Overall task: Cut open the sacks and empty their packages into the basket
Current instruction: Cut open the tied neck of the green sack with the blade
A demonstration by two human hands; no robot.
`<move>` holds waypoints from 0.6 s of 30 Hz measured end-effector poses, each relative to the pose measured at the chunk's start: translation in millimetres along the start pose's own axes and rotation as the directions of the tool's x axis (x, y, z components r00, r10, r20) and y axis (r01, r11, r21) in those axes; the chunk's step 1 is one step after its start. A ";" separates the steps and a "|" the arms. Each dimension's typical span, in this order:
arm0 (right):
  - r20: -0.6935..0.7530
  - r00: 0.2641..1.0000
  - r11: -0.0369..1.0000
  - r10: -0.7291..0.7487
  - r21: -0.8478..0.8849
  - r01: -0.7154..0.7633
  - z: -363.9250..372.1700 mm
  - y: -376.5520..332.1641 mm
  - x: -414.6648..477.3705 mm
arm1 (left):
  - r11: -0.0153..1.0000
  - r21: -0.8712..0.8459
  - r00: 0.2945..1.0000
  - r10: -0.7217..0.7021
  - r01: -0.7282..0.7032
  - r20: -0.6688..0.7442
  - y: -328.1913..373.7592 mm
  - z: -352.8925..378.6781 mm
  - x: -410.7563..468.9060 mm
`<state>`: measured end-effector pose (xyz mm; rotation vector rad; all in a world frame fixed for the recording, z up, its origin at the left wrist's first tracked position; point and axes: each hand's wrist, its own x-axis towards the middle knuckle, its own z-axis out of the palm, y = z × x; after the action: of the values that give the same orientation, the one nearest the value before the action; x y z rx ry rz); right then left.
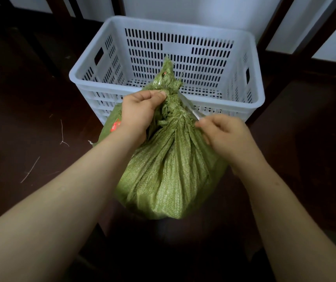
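A full green woven sack [169, 176] stands on the dark floor in front of me, its neck bunched and tied. My left hand [140, 112] grips the bunched neck from the left. My right hand [224, 133] holds a thin pale blade [189, 107] whose tip lies against the tied neck on its right side. Behind the sack stands a white slotted plastic basket [258, 94]; the part of its floor that I can see holds no packages. The sack's contents are hidden.
Dark wooden floor [30, 119] lies all around, with a few loose strings [62, 135] at the left. Dark wooden posts and a white wall rise behind the basket. A dark raised edge [325, 98] stands at the right.
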<state>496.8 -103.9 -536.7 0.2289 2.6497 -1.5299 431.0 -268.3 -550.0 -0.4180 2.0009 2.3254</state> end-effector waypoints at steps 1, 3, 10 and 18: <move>0.001 1.000 1.000 -0.014 -0.028 0.014 0.1 5.0 -2.7 | 1.000 0.005 1.000 0.000 0.000 -0.006 -0.3 -0.4 0.6; 0.033 0.999 0.999 -0.020 -0.048 0.022 0.6 11.5 -7.4 | 1.000 0.017 1.000 0.006 -0.006 -0.015 0.1 -0.9 1.1; 0.033 0.999 0.994 -0.009 -0.110 0.012 -1.3 12.3 -16.3 | 0.999 0.028 0.999 0.021 -0.020 -0.036 2.6 2.2 0.1; -0.001 1.000 0.991 0.010 -0.136 -0.010 -1.5 5.8 -12.5 | 0.994 0.090 0.998 0.059 -0.056 -0.037 6.2 5.8 -0.9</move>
<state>510.1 -100.9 -539.2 0.2336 2.7342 -1.3398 429.6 -263.5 -543.0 -0.4096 2.1523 2.2671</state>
